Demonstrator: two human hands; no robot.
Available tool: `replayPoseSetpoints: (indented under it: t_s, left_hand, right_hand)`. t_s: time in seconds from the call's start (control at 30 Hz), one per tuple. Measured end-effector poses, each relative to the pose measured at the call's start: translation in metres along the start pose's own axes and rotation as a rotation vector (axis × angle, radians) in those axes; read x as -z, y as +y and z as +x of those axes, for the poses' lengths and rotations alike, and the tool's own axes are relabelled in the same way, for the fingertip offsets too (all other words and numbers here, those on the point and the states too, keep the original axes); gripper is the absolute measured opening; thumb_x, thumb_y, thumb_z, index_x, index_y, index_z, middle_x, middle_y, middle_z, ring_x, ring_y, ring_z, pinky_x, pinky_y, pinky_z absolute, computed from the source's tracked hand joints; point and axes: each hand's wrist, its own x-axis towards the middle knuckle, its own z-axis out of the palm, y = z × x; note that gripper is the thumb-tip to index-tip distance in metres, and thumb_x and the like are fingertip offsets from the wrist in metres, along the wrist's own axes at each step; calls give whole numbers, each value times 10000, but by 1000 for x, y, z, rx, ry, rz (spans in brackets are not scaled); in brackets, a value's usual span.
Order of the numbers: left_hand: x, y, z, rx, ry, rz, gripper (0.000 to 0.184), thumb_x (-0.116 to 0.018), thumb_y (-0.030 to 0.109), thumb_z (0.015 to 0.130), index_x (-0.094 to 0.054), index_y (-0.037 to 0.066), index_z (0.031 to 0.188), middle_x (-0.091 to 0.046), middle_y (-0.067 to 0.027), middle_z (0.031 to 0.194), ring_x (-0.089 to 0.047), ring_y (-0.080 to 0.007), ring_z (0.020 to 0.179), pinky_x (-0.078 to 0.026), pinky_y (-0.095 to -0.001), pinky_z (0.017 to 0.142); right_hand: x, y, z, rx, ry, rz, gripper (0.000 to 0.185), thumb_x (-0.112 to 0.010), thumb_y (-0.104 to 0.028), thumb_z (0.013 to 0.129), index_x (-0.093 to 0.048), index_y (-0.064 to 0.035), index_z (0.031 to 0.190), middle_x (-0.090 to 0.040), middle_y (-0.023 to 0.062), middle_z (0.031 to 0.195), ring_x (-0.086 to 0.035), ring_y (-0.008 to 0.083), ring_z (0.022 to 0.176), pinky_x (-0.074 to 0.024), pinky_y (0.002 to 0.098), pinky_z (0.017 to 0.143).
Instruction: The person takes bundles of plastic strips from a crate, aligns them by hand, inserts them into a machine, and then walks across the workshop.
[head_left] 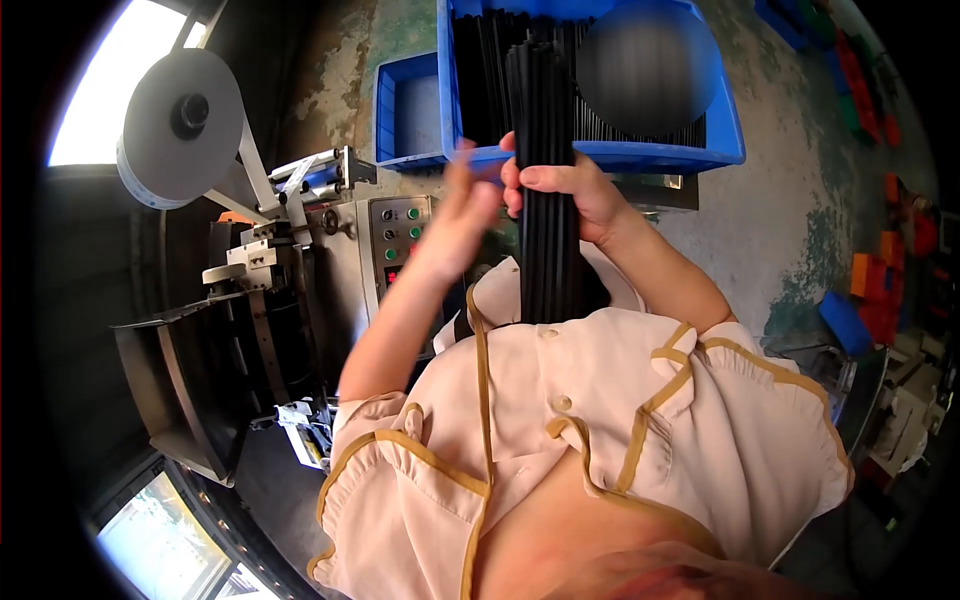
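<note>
Black, slender strips make up the bundle (547,235), which stands lengthwise in front of the person's body, its near end against the shirt (640,385) or just before it, its far end above the large blue crate (660,157). The right hand (578,192) is closed around its middle, thumb laid across the top face and fingertips showing at the other side. The left hand (468,208) is blurred beside the bundle, its fingers loosely open and apparently holding nothing; whether it touches the strips, I cannot tell.

Some tips at the far end sit unevenly, so a good hold probably means firm, even pressure from the right thumb, with the open palm used to square the ends. Squeezing too lightly could let inner strips slide out; keeping the bundle straight should help too.

More black strips (482,75) lie in the crate, part of which is hidden by a blurred disc. A smaller blue bin (418,115) adjoins it. Farther left are a control panel (402,235) and a machine's large white roll (165,125).
</note>
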Motion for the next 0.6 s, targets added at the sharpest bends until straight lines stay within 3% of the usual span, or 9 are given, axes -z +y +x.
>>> replayPoseSetpoints:
  t_s: [0.03,0.07,0.13,0.27,0.33,0.37,0.4,0.47,0.6]
  left_hand:
    - [12,14,-5,-210,186,86,885,-647,354,750,-67,72,1356,-327,-163,1283,-373,-253,1154,-341,-345,927]
    - [35,33,-11,-425,378,853,984,-746,295,640,-102,66,1349,-300,-201,1300,-350,-312,1183,-323,-389,947]
    - [43,82,-28,-658,639,1685,983,-778,243,544,-216,128,1342,-278,-214,1323,-302,-352,1219,-241,-455,1002]
    - [44,110,-54,-727,295,2384,566,-498,136,753,-354,221,1293,-318,-101,1346,-271,-249,1265,-227,-425,1023]
    - [38,120,-64,-760,-148,2253,478,-516,154,725,-451,160,1199,-460,-99,1214,-393,-243,1184,-292,-379,996]
    - [50,117,-69,-741,-243,2189,360,-517,137,683,-521,122,1043,-555,-50,942,-541,-227,971,-395,-338,907]
    - [61,112,-76,-778,-224,2104,235,-536,162,655,-529,95,880,-520,-23,773,-562,-183,771,-448,-310,773]
    - [70,103,-99,-663,-151,2151,177,-540,167,631,-514,96,791,-513,-12,736,-537,-159,672,-438,-285,642]
    - [110,63,-165,-395,195,1958,227,-581,157,587,-523,88,796,-519,-26,721,-539,-189,662,-433,-284,615]
  right_hand:
    - [-2,1,4,-40,-29,-29,391,-603,-69,715,-449,3,1067,-574,98,816,-574,178,686,-478,292,662]
    - [-5,2,9,-79,-59,-58,392,-606,-71,716,-448,4,1066,-575,99,814,-575,177,681,-480,295,657]
    - [-17,8,19,-173,-129,-141,430,-615,-127,725,-439,-3,1097,-576,107,820,-590,180,709,-489,293,674]
    - [-54,34,39,-318,-367,-323,427,-663,-123,728,-453,4,1077,-577,97,830,-595,176,727,-489,277,687]
    - [-70,52,43,-508,-452,-379,385,-673,-110,728,-468,7,1032,-590,110,888,-600,174,731,-501,278,667]
    - [-75,56,46,-564,-462,-372,391,-672,-127,732,-469,5,1039,-592,116,906,-601,171,735,-502,279,674]
    - [-78,59,48,-624,-480,-364,398,-671,-144,736,-469,3,1047,-593,123,924,-602,168,740,-503,279,681]
    - [-78,75,52,-606,-580,-362,446,-642,-248,770,-463,0,1095,-585,113,977,-584,150,832,-477,267,761]
    - [-58,94,66,-516,-552,-318,544,-539,-339,838,-372,-23,1248,-494,68,1164,-496,138,1016,-392,268,861]
